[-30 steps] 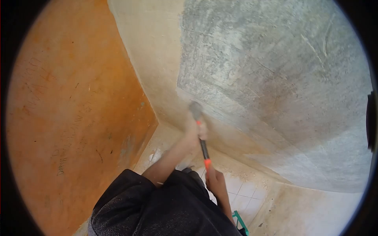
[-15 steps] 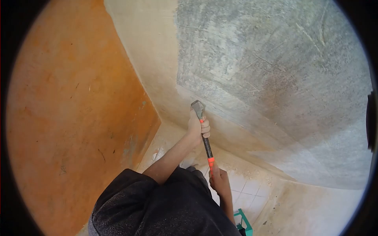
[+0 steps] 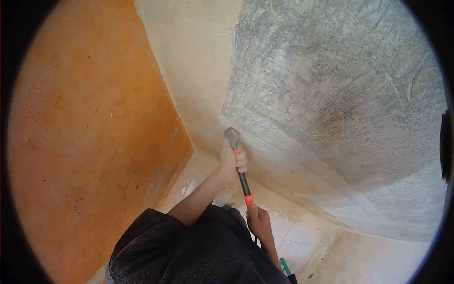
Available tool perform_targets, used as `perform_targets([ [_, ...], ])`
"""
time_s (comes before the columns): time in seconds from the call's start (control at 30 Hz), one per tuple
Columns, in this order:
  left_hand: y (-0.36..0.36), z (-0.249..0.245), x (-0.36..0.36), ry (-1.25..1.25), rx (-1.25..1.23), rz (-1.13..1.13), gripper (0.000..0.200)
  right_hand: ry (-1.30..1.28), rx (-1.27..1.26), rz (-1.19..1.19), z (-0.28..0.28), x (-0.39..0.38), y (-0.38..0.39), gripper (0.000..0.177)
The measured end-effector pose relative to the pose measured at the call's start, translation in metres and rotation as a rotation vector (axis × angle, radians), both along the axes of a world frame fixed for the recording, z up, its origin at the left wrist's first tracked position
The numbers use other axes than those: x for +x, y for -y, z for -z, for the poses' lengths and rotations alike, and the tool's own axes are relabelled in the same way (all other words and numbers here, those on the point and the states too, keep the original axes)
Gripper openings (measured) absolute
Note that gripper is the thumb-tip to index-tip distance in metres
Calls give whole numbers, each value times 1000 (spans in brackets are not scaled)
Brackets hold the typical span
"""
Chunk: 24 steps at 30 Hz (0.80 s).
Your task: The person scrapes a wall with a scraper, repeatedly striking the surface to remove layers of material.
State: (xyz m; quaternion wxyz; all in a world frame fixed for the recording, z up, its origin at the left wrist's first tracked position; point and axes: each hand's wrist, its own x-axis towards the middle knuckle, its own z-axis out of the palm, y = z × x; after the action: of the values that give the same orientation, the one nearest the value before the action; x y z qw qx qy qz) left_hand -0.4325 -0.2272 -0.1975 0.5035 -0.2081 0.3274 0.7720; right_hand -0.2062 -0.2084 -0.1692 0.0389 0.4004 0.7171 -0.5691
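Observation:
A long-handled scraper (image 3: 243, 183) with a black shaft, orange-red bands and a grey metal head slants up toward the wall. My left hand (image 3: 230, 158) wraps round it just below the head, slightly blurred. Lower down, my right hand (image 3: 259, 221) is closed round the orange-red end of the handle. The scraper's head overlaps the cream strip of wall (image 3: 208, 102) close to the lower left corner of the rough grey patch (image 3: 326, 94).
To the left stands an orange wall (image 3: 104, 142) with scribbles and scratches. White floor tiles (image 3: 288, 236) with crumbs and dust lie below. Part of a green plastic object (image 3: 284, 266) shows behind my right forearm.
The view has shifted, so the grey patch sits further right and lower. Both hands and the scraper appear slightly further left and lower, the grip unchanged. Less of the green object shows.

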Motion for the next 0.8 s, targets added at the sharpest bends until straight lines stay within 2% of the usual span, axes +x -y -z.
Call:
perform_targets([
  [0.07,-1,4,-1,-80,13,13,56,3,-16,-3,-10,-3,-3,62],
  [0.13,-8,-12,18,70,46,71,57,74,-54,70,-23,15,1,63],
  [0.17,-10,-16,27,58,91,110,59,98,-75,140,-28,23,6,62],
  [0.33,-2,-3,8,-8,86,116,60,50,11,57,-25,2,8,62],
  [0.43,-8,-11,19,8,44,60,59,105,-116,178,-48,11,5,61],
  [0.53,-6,-12,16,4,83,127,56,137,-81,78,-28,11,5,58],
  [0.63,1,-6,3,-57,22,42,54,34,-32,52,-11,4,5,58],
  [0.8,-2,-16,10,-4,80,109,53,114,-120,95,-31,8,5,56],
])
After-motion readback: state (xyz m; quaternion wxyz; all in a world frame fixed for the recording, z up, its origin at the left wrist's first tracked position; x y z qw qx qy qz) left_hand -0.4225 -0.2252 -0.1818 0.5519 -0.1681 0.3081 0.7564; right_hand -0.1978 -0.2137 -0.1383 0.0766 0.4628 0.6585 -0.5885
